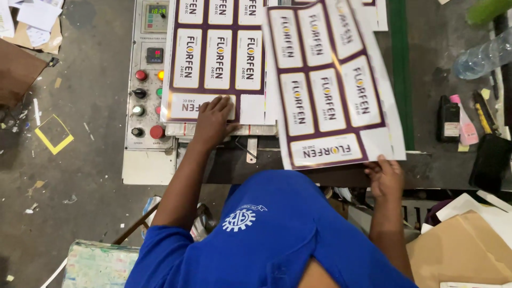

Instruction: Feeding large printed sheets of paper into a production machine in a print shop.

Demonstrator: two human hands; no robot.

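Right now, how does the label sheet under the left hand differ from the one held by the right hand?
The left sheet lies flat and square under the left hand. The right sheet is turned at an angle, held at its lower corner by the right hand, and overlaps the left sheet. Both show purple-bordered white labels.

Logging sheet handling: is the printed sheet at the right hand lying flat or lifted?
Lifted and tilted: the printed sheet overlaps the flat stack, its corner pinched by the right hand.

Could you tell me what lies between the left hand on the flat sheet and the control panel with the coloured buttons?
In the head view, only the printed sheet's own left edge separates the left hand from the control panel.
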